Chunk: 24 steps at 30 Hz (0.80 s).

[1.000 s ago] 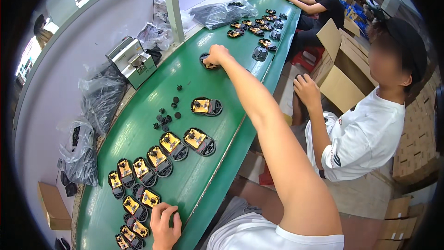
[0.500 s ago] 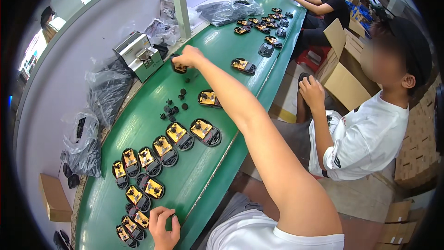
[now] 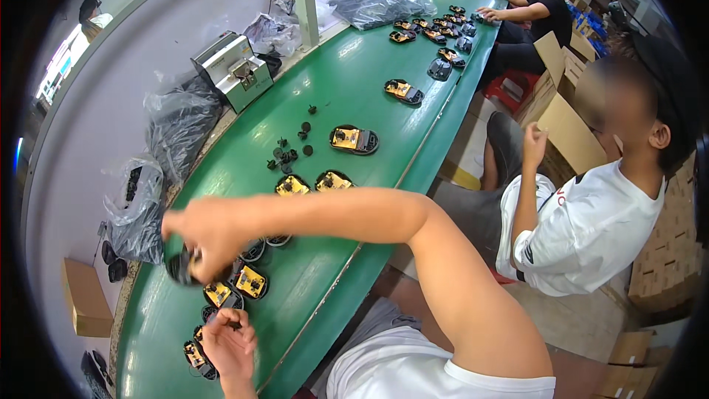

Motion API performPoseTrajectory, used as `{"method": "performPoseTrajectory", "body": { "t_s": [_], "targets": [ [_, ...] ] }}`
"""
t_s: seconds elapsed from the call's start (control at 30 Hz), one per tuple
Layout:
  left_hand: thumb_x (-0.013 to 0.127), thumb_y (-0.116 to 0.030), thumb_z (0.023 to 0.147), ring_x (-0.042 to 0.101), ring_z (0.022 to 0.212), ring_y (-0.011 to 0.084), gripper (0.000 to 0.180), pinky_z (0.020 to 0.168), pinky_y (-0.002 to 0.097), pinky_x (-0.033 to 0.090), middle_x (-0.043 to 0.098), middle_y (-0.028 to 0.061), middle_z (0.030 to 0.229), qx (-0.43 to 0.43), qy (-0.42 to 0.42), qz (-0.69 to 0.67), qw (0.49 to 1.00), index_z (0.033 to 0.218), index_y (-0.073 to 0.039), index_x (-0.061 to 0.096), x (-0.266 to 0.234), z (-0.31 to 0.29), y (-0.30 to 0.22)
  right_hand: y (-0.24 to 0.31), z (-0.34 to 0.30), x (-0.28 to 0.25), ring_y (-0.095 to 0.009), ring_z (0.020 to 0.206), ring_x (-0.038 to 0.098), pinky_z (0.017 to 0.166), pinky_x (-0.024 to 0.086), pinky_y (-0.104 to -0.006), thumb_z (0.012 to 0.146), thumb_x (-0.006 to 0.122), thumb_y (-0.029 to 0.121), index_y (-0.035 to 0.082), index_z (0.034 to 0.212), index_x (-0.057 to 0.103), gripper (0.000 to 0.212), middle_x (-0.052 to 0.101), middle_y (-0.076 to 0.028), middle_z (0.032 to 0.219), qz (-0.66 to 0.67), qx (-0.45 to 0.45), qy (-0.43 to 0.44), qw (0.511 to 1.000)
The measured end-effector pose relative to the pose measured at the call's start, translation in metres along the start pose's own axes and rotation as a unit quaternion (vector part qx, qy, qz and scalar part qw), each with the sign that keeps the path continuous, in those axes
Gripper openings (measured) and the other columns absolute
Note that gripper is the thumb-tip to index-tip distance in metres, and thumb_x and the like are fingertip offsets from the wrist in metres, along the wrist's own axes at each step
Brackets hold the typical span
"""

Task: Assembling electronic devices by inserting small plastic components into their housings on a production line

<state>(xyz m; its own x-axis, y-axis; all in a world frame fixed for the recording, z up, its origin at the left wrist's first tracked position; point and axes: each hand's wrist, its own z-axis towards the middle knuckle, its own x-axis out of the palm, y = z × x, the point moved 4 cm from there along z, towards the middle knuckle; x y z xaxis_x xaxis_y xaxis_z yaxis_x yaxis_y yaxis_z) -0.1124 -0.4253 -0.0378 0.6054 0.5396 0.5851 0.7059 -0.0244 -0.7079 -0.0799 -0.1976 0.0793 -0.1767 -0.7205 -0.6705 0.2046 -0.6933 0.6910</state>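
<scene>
My right hand [image 3: 210, 233], blurred by motion, reaches across to the left side of the green belt. Its fingers grip an open computer mouse base [image 3: 180, 269], dark with a bit of yellow circuit board showing. Below it, near the belt's front, my left hand [image 3: 230, 343] is turned palm up with curled fingers. Something small and dark shows at its fingertips, too unclear to name. Around both hands lie more open mouse bases [image 3: 251, 281] with yellow boards, some hidden by my right arm. Small black round parts with stems [image 3: 286, 157] are heaped beyond my right forearm.
The green belt [image 3: 347, 66] runs to the far right, carrying more mouse bases [image 3: 403, 91] and dark shells [image 3: 439, 69]. A metal box [image 3: 235, 72] and plastic bags [image 3: 181, 129] line the wall side. A co-worker in white [image 3: 583, 229] sits at right, near open cartons [image 3: 565, 125].
My right hand has swung from the belt's far side back toward me and left, carrying the mouse base. My left hand has shifted slightly left and turned. The view has tilted a little.
</scene>
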Motion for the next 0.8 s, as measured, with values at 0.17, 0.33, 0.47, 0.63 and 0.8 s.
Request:
{"method": "performPoseTrajectory", "body": {
  "t_s": [0.17,0.33,0.47,0.63,0.8],
  "targets": [
    [0.042,-0.059,0.102,0.044,0.052,0.0124,0.053,0.041,0.0233,0.03,0.056,0.004,0.085,0.038,-0.159,-0.061,0.985,0.117,-0.011,0.057,0.001,-0.017,-0.002,0.045,-0.022,0.065,-0.041,0.081,0.069,0.07,0.056,-0.0511,0.068,0.079,0.027,0.001,0.121,0.053,0.064,0.065,-0.017,0.087,-0.08,-0.105,0.023,0.991],
    [0.042,-0.069,0.099,0.044,0.051,0.0089,0.063,0.041,0.0221,0.031,0.061,0.0,0.087,0.104,-0.159,-0.024,0.982,0.119,-0.011,0.057,-0.015,-0.035,-0.018,0.046,-0.027,0.077,-0.04,0.087,0.069,0.073,0.056,-0.0483,0.071,0.078,0.028,0.001,0.113,0.06,0.053,0.065,-0.016,0.09,-0.033,-0.168,-0.022,0.985],
    [0.063,-0.034,0.098,0.052,0.061,0.0069,0.031,0.044,0.0207,0.037,0.061,0.0025,0.098,0.215,-0.171,0.181,0.944,0.114,-0.009,0.052,-0.044,-0.046,-0.012,0.049,-0.032,0.093,-0.037,0.088,0.069,0.074,0.057,-0.0468,0.072,0.078,0.029,0.0,0.103,0.065,0.044,0.068,-0.016,0.092,0.023,-0.101,0.043,0.994],
    [0.066,-0.029,0.098,0.054,0.069,0.0052,0.038,0.052,0.0199,0.037,0.062,0.0014,0.098,0.258,-0.131,0.227,0.93,0.125,-0.004,0.053,-0.045,-0.057,-0.008,0.055,-0.048,0.103,-0.038,0.083,0.069,0.073,0.056,-0.0473,0.073,0.077,0.028,-0.001,0.104,0.065,0.044,0.07,-0.018,0.087,0.046,-0.077,0.054,0.995],
    [0.063,-0.022,0.098,0.063,0.099,0.0161,0.05,0.083,0.0282,0.052,0.061,0.0111,0.118,0.18,-0.153,0.199,0.951,0.137,0.004,0.045,-0.06,-0.077,-0.006,0.049,-0.052,0.127,-0.039,0.077,0.069,0.069,0.053,-0.0476,0.076,0.075,0.023,0.0,0.103,0.063,0.037,0.07,-0.018,0.082,0.182,-0.035,-0.004,0.983]
  ]
}}
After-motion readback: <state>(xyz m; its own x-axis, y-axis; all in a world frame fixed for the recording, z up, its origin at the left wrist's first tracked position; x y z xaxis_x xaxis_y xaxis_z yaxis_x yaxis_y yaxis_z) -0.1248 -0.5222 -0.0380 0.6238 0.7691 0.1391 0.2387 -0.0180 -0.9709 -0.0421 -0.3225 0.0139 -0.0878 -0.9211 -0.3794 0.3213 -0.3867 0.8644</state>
